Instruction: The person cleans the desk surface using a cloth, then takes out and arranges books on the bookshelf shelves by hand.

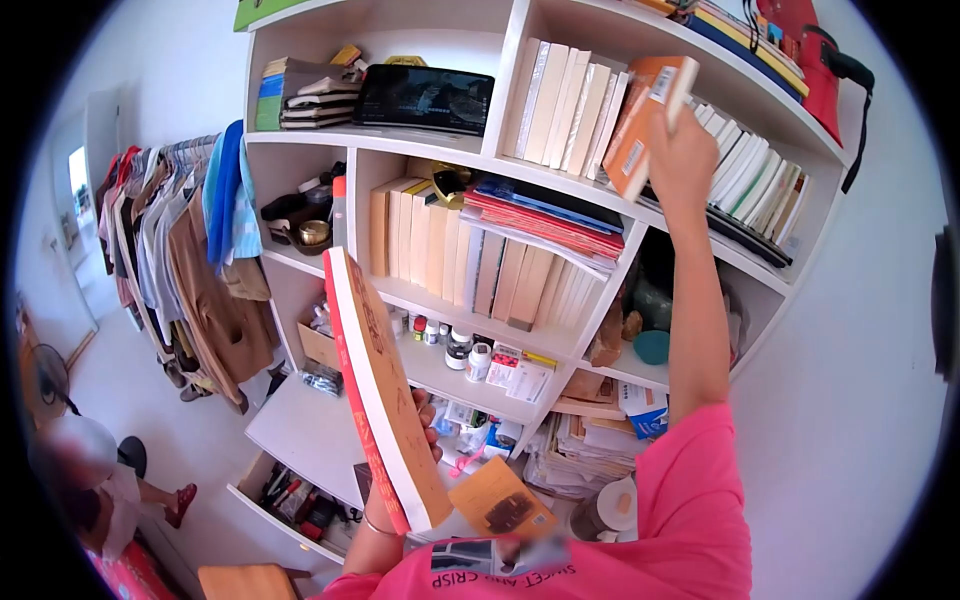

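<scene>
My right hand (685, 155) is raised to the upper right shelf, its fingers closed around an orange book (637, 125) with white labels. That book is tilted, in front of a row of pale books (565, 105). Lower down, my left hand (428, 424) grips a thick book (392, 385) with an orange-brown cover, pale edge and red strip with writing; I cannot tell whether the red strip is a second book. Only some of my left fingers show behind it. Below, near the left hand, lies an orange book (503, 498) with a dark picture.
A white bookcase (505, 85) holds a dark screen (425, 98), stacked folders (545, 222), bottles (458, 350) and papers. An open drawer (300, 510) sticks out at lower left. Clothes hang on a rack (185, 230). Another person (115, 510) sits at far lower left.
</scene>
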`<state>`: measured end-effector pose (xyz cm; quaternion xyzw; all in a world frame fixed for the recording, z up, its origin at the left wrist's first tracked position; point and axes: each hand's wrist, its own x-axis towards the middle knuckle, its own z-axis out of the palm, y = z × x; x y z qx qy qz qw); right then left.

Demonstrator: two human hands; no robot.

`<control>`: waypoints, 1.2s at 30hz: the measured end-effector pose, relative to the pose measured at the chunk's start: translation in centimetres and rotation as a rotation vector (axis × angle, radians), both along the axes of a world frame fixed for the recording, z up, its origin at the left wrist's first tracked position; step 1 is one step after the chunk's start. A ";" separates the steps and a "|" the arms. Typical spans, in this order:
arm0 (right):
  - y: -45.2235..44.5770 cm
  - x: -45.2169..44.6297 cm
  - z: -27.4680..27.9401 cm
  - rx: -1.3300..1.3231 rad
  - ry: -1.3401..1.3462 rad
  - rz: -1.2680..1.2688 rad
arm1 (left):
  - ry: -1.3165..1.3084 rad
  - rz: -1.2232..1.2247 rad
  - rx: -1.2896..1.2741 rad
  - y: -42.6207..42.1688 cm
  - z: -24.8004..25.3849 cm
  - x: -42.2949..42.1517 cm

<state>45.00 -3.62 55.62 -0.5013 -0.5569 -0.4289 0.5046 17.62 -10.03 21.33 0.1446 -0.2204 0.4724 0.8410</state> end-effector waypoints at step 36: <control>5.0 4.8 8.5 -0.380 -0.517 -0.706 | 0.588 0.106 -0.303 -2.1 -7.6 -2.0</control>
